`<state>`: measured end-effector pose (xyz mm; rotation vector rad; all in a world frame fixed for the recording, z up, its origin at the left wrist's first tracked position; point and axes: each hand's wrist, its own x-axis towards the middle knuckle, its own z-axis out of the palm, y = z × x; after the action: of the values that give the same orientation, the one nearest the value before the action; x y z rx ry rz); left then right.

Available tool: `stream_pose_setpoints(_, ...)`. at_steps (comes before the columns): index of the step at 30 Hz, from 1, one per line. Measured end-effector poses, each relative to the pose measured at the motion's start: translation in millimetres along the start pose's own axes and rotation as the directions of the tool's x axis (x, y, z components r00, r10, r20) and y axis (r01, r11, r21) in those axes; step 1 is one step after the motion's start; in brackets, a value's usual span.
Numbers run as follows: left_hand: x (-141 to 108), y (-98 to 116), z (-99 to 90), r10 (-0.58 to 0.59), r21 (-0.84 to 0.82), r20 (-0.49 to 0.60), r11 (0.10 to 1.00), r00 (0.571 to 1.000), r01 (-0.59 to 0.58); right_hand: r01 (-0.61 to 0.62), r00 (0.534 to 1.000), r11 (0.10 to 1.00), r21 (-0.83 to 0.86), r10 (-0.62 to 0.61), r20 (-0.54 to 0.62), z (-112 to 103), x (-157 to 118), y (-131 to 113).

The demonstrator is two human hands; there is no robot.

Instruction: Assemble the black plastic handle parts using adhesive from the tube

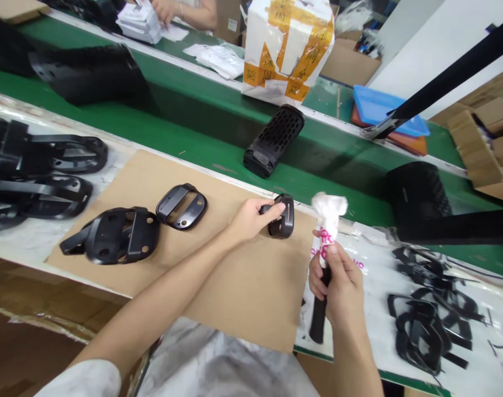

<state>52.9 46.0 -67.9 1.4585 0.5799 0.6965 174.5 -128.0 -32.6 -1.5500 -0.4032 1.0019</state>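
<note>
My left hand is closed on a small black plastic frame at the far right part of a brown cardboard sheet. In my right hand is a hammer, its head wrapped in white plastic and its black handle pointing down. The hammer is held upright, right of the black frame and apart from it. To the left on the cardboard lie a black oval plastic frame with a crossbar and a larger black plastic part.
Black plastic parts are stacked at the left, and thin black pieces lie at the right. A perforated black housing rests on the green conveyor. Behind stand a taped box and blue tray; another person's hand shows.
</note>
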Motion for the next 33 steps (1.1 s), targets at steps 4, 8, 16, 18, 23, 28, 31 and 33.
stream_pose_setpoints(4, 1.1, -0.9, -0.8, 0.004, 0.008, -0.026, 1.000, 1.000, -0.004, -0.141, 0.978, 0.983, -0.113, 0.156, 0.138, 6.3, 0.4, 10.3)
stream_pose_setpoints(8, 2.1, 1.6, -2.5, 0.002, 0.006, -0.056, 1.000, 0.998, -0.002, -0.208, 0.940, 0.961, -0.184, 0.249, 0.234, -1.5, -0.5, 4.3)
stream_pose_setpoints(16, 1.9, 5.4, -3.1, -0.011, -0.039, -0.056, 0.999, 0.998, 0.009, -0.168, 0.944, 0.959, -0.228, 0.223, 0.243, 10.8, -1.3, 16.7)
stream_pose_setpoints(18, 4.6, 7.1, -5.1, -0.056, -0.133, -0.078, 0.990, 0.995, 0.045, -0.143, 0.930, 0.927, -0.348, 0.246, 0.273, 4.1, 2.1, 15.0)
stream_pose_setpoints(23, 12.8, 14.8, -13.8, -0.290, -0.563, -0.058, 0.800, 0.955, 0.209, 0.160, 0.987, 0.759, -0.631, -0.112, 0.116, -28.3, 12.7, 2.5)
stream_pose_setpoints(28, 13.1, 25.2, -20.1, -0.380, -0.776, 0.183, 0.511, 0.907, 0.371, 0.380, 0.908, 0.441, -0.813, -0.345, 0.238, -43.3, 30.8, 11.7)
stream_pose_setpoints(31, 10.9, 29.8, -21.0, -0.396, -0.815, 0.236, 0.416, 0.887, 0.403, 0.429, 0.879, 0.476, -0.768, -0.418, 0.231, -35.8, 34.9, 5.4)
stream_pose_setpoints(33, 9.4, 31.9, -20.5, -0.408, -0.829, 0.257, 0.374, 0.876, 0.417, 0.470, 0.872, 0.587, -0.659, -0.424, 0.244, -23.5, 35.7, -6.5)
